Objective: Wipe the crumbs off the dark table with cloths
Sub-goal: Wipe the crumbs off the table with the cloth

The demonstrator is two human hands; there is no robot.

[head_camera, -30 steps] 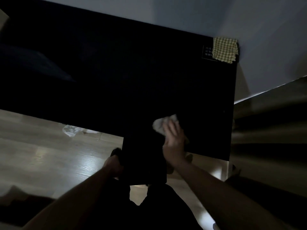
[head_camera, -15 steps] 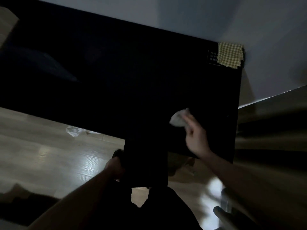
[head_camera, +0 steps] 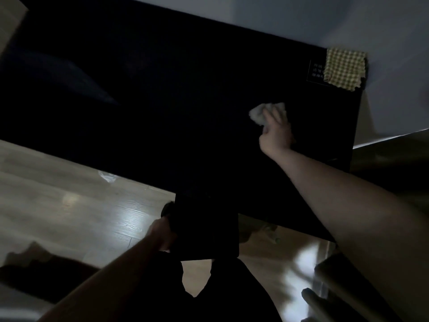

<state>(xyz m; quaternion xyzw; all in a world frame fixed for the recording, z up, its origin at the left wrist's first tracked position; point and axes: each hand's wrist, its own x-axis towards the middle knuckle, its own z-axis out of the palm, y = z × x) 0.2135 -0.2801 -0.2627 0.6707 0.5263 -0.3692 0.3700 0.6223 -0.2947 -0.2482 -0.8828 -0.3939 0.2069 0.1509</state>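
Note:
The dark table (head_camera: 162, 101) fills the upper half of the view in dim light. My right hand (head_camera: 276, 133) reaches far over its right part and holds a crumpled white cloth (head_camera: 262, 113) against the surface, fingers curled on it. A yellow checked cloth (head_camera: 343, 69) lies at the table's far right corner, untouched. My left hand (head_camera: 162, 233) is below the near edge and grips the left side of a flat dark object (head_camera: 206, 226) held against that edge. No crumbs are discernible on the black surface.
A white label (head_camera: 315, 72) sits beside the checked cloth. A pale wall (head_camera: 383, 31) runs behind and to the right of the table. The wooden floor (head_camera: 69, 205) has a crumpled clear wrapper (head_camera: 106, 176) near the table edge.
My right hand has slid the white cloth from near the front edge away from me and to the right, towards the far right corner. My left hand has stayed on the dark object.

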